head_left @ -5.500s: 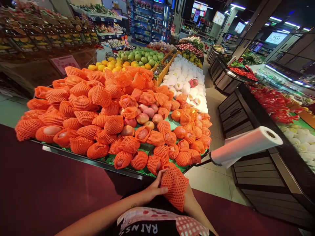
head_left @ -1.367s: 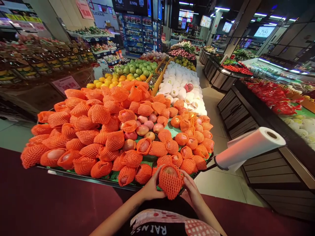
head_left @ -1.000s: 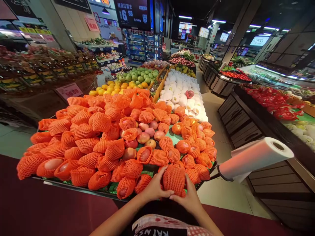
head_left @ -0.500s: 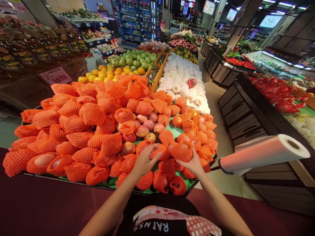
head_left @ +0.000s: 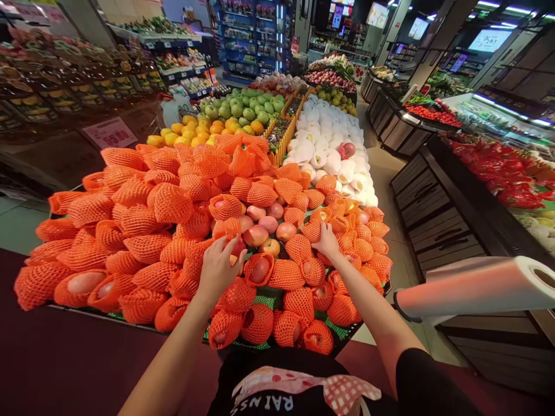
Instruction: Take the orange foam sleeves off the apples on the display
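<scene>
My left hand (head_left: 218,264) is spread over the loose red apples, its fingers apart above a red apple (head_left: 238,245) that it partly covers. Whether the fingertips touch it I cannot tell. To the right, my right hand (head_left: 328,242) has thumb and finger on an apple in an orange foam net (head_left: 310,231), which rests among other netted fruit. Between the hands lie bare apples (head_left: 255,236) and a netted apple (head_left: 259,270) with its red skin showing at the opening. A long netted apple (head_left: 287,274) sits beside it.
Orange-netted fruit (head_left: 147,247) is heaped at the left. White-netted fruit (head_left: 318,136), oranges (head_left: 186,133) and green fruit (head_left: 243,107) lie behind. A plastic bag roll (head_left: 477,289) juts out at the right, near a wooden counter (head_left: 433,214).
My right hand has moved up and set the netted apple into the gap on the green mat. My left hand has shifted left, from the netted fruit to the bare apples.
</scene>
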Demonstrator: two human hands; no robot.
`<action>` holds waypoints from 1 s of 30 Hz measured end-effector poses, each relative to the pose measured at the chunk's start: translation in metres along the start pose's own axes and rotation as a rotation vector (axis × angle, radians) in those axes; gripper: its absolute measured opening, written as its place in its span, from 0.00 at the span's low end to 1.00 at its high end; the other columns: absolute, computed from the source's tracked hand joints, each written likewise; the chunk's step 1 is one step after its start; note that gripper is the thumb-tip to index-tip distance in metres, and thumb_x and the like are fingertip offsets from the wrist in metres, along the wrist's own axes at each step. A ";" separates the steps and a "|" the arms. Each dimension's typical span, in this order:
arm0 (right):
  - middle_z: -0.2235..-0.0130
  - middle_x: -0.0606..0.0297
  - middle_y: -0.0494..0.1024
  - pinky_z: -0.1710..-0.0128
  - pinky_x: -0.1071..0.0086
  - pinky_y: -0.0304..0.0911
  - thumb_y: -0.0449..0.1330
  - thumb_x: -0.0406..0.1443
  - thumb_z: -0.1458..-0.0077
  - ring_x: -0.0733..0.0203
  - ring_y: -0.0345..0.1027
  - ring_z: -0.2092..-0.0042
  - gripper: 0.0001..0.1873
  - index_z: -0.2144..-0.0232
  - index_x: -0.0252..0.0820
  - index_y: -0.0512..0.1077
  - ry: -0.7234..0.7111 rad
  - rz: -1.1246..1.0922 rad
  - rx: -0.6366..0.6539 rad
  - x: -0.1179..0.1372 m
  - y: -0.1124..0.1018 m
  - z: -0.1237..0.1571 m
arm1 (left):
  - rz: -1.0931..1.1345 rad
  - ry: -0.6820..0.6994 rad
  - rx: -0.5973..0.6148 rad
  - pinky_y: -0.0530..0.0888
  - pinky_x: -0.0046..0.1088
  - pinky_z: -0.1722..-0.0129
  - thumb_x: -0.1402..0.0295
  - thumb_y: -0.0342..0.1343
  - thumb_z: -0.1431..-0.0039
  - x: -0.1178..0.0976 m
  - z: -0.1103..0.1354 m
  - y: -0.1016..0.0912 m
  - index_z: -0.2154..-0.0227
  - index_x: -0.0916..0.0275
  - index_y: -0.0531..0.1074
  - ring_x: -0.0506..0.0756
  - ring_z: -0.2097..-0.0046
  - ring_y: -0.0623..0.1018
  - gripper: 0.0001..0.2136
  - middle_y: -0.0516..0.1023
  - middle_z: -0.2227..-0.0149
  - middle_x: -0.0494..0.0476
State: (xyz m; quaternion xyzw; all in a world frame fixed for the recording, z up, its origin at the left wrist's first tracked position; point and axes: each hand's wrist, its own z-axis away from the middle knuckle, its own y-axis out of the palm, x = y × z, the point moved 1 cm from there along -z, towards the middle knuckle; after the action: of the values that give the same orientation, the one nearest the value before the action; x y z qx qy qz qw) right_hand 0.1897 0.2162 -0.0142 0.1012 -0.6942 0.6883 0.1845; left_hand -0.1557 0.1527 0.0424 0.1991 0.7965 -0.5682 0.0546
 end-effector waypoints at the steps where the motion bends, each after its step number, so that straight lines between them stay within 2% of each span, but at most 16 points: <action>1: 0.42 0.44 0.63 0.53 0.57 0.66 0.68 0.40 0.51 0.42 0.69 0.48 0.46 0.35 0.35 0.52 0.029 0.020 0.036 0.000 0.002 -0.002 | 0.043 0.017 -0.024 0.72 0.49 0.45 0.58 0.50 0.34 -0.003 0.003 -0.003 0.45 0.64 0.71 0.68 0.43 0.73 0.20 0.74 0.47 0.71; 3: 0.44 0.41 0.65 0.51 0.54 0.65 0.68 0.41 0.50 0.38 0.67 0.46 0.46 0.35 0.34 0.52 0.072 0.041 0.092 0.000 0.003 -0.004 | 0.152 0.026 -0.061 0.74 0.44 0.48 0.59 0.51 0.34 -0.009 0.007 -0.010 0.47 0.61 0.72 0.64 0.47 0.76 0.18 0.75 0.51 0.65; 6: 0.45 0.38 0.67 0.47 0.48 0.63 0.69 0.39 0.50 0.32 0.65 0.43 0.48 0.34 0.33 0.52 0.093 0.060 0.137 0.004 -0.004 -0.002 | 0.358 0.008 -0.088 0.76 0.37 0.51 0.60 0.55 0.35 -0.021 0.012 -0.016 0.56 0.61 0.72 0.59 0.53 0.77 0.11 0.76 0.56 0.60; 9: 0.39 0.37 0.63 0.40 0.44 0.55 0.69 0.33 0.51 0.32 0.59 0.38 0.49 0.32 0.34 0.51 0.052 0.033 0.067 0.017 -0.020 0.020 | 0.594 -0.007 -0.039 0.75 0.34 0.52 0.61 0.57 0.37 -0.037 0.020 -0.020 0.61 0.60 0.71 0.55 0.56 0.77 0.08 0.75 0.60 0.56; 10: 0.36 0.39 0.61 0.37 0.43 0.52 0.68 0.32 0.51 0.33 0.56 0.35 0.47 0.32 0.35 0.53 -0.003 -0.045 0.013 0.022 -0.027 0.034 | 0.683 -0.013 0.006 0.75 0.33 0.52 0.61 0.57 0.37 -0.043 0.025 -0.021 0.61 0.60 0.71 0.55 0.57 0.76 0.08 0.76 0.61 0.55; 12: 0.35 0.47 0.62 0.33 0.47 0.49 0.65 0.37 0.44 0.41 0.54 0.33 0.37 0.35 0.41 0.59 -0.175 -0.390 -0.065 0.034 -0.040 0.072 | 0.874 -0.013 0.166 0.74 0.32 0.53 0.60 0.57 0.38 -0.058 0.037 -0.019 0.61 0.60 0.72 0.54 0.57 0.76 0.09 0.77 0.61 0.55; 13: 0.36 0.52 0.65 0.34 0.50 0.52 0.62 0.41 0.41 0.46 0.57 0.34 0.31 0.37 0.46 0.62 -0.239 -0.618 -0.015 0.039 -0.045 0.093 | 0.964 -0.002 0.278 0.74 0.31 0.54 0.60 0.58 0.38 -0.066 0.044 -0.018 0.61 0.61 0.73 0.54 0.58 0.76 0.10 0.77 0.61 0.56; 15: 0.37 0.57 0.69 0.36 0.51 0.57 0.59 0.45 0.37 0.50 0.62 0.36 0.25 0.40 0.50 0.66 -0.301 -1.021 0.269 0.044 -0.049 0.138 | 1.100 0.045 0.524 0.74 0.29 0.55 0.58 0.58 0.38 -0.084 0.058 -0.011 0.60 0.61 0.74 0.53 0.57 0.77 0.11 0.79 0.60 0.56; 17: 0.37 0.59 0.69 0.36 0.51 0.57 0.66 0.46 0.43 0.50 0.63 0.36 0.29 0.40 0.53 0.67 -0.294 -1.206 0.478 0.042 -0.046 0.178 | 1.162 0.086 0.697 0.73 0.29 0.54 0.59 0.58 0.37 -0.100 0.069 -0.003 0.60 0.61 0.76 0.53 0.56 0.77 0.11 0.80 0.59 0.56; 18: 0.39 0.60 0.71 0.37 0.52 0.58 0.70 0.44 0.48 0.50 0.64 0.37 0.31 0.42 0.53 0.69 -0.242 -1.222 0.516 0.037 -0.043 0.193 | 1.172 0.090 0.736 0.72 0.29 0.53 0.59 0.58 0.37 -0.107 0.072 0.002 0.59 0.61 0.76 0.53 0.56 0.77 0.11 0.80 0.58 0.56; 21: 0.53 0.62 0.79 0.44 0.56 0.64 0.75 0.42 0.56 0.52 0.72 0.49 0.24 0.56 0.48 0.76 0.016 -1.207 0.416 0.016 -0.033 0.223 | 1.185 0.037 0.734 0.72 0.30 0.54 0.62 0.59 0.38 -0.121 0.075 0.015 0.58 0.61 0.76 0.53 0.56 0.77 0.10 0.80 0.57 0.56; 24: 0.67 0.65 0.76 0.59 0.62 0.67 0.75 0.45 0.59 0.57 0.70 0.63 0.19 0.68 0.44 0.76 0.205 -1.218 0.267 -0.002 -0.031 0.236 | 1.222 -0.052 0.702 0.72 0.30 0.54 0.62 0.60 0.40 -0.130 0.069 0.021 0.58 0.61 0.75 0.54 0.54 0.77 0.11 0.79 0.56 0.56; 27: 0.72 0.68 0.70 0.68 0.67 0.63 0.76 0.46 0.61 0.62 0.62 0.69 0.20 0.72 0.43 0.74 0.223 -1.181 0.110 -0.009 -0.037 0.240 | 1.236 -0.095 0.694 0.73 0.31 0.54 0.61 0.62 0.42 -0.135 0.064 0.018 0.57 0.61 0.74 0.54 0.55 0.77 0.13 0.79 0.56 0.57; 30: 0.73 0.69 0.68 0.69 0.68 0.61 0.77 0.44 0.62 0.63 0.60 0.70 0.19 0.74 0.43 0.73 0.162 -1.122 0.022 -0.006 -0.044 0.242 | 1.225 -0.035 0.704 0.73 0.34 0.49 0.61 0.67 0.48 -0.136 0.064 0.012 0.54 0.60 0.73 0.56 0.52 0.77 0.19 0.78 0.52 0.59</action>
State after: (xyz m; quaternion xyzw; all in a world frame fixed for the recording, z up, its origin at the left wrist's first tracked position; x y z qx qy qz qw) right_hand 0.1839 -0.0261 0.0278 0.4033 -0.5105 0.4977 0.5736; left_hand -0.0359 0.0621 0.0519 0.6083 0.3089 -0.6622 0.3099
